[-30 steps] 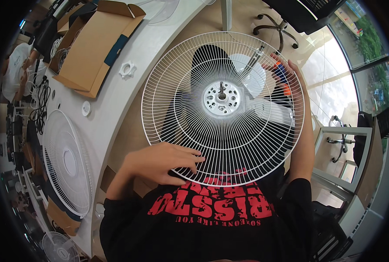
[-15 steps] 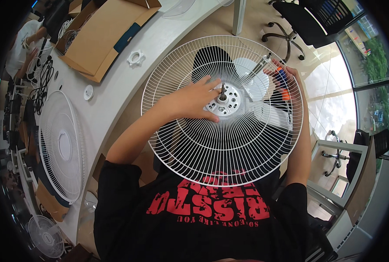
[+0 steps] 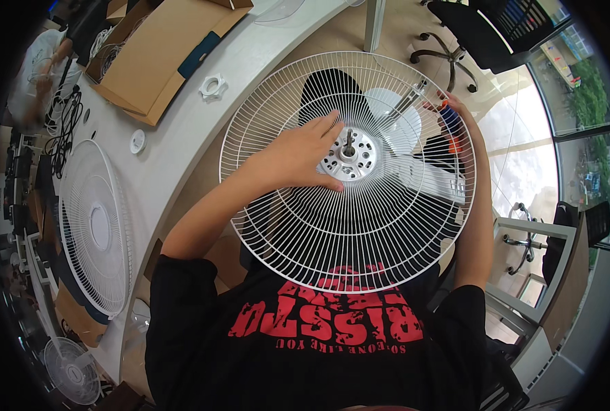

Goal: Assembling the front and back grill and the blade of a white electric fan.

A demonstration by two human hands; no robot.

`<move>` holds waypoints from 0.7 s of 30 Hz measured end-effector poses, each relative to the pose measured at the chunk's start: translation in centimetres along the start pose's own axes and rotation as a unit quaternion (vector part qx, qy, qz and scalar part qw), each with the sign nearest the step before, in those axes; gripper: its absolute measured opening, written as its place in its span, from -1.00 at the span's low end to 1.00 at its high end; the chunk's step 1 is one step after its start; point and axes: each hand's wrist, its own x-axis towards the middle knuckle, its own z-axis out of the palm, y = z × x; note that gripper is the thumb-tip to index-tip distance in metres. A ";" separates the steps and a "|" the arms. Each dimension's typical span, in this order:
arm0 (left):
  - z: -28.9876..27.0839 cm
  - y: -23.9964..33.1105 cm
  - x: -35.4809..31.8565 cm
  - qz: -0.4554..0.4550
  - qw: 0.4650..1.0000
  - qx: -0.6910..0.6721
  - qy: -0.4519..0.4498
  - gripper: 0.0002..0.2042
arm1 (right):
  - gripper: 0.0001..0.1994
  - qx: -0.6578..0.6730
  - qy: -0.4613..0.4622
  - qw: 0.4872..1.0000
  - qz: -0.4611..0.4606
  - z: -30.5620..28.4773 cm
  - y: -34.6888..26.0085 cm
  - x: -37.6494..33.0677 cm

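Wht desk (image 3: 160,161) w/ box (image 3: 141,61); L hand (image 3: 301,156) splayed by grille hub (image 3: 361,159); R hand (image 3: 461,111): can't tell grip.

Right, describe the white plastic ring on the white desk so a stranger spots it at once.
Find the white, curved-edge desk at left, then the large brown cardboard box on it. The white plastic ring lies just right of the box, near the desk's edge. Its lobed rim and open centre set it apart from the smaller, smoothly round white cap.

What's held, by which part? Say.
Right hand at the right rim of the fan guard, beside a blue-orange object: hold unclear. Left hand spread beside the metal hub, seemingly gripping nothing.
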 end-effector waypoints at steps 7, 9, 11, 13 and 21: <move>0.0 -1.3 0.5 0.017 1.000 -0.008 -0.020 0.14 | -0.52 -0.087 0.014 0.996 -0.031 -1.8 0.0 -0.5; -0.2 -1.4 0.6 0.020 0.999 -0.013 -0.027 0.14 | -0.54 -0.068 0.011 0.997 -0.034 -2.1 0.3 -1.0; -0.6 -1.4 0.7 0.021 0.999 -0.020 -0.034 0.14 | -0.54 -0.054 0.018 0.998 -0.031 -1.6 0.0 -1.9; -0.9 -1.4 0.9 0.033 0.998 -0.019 -0.047 0.13 | -0.57 -0.058 0.030 0.997 -0.028 -1.3 -0.4 -2.6; 0.2 -2.0 1.4 0.046 0.998 -0.040 -0.002 0.09 | -0.56 -0.053 0.026 0.995 -0.075 -0.9 -3.2 -4.0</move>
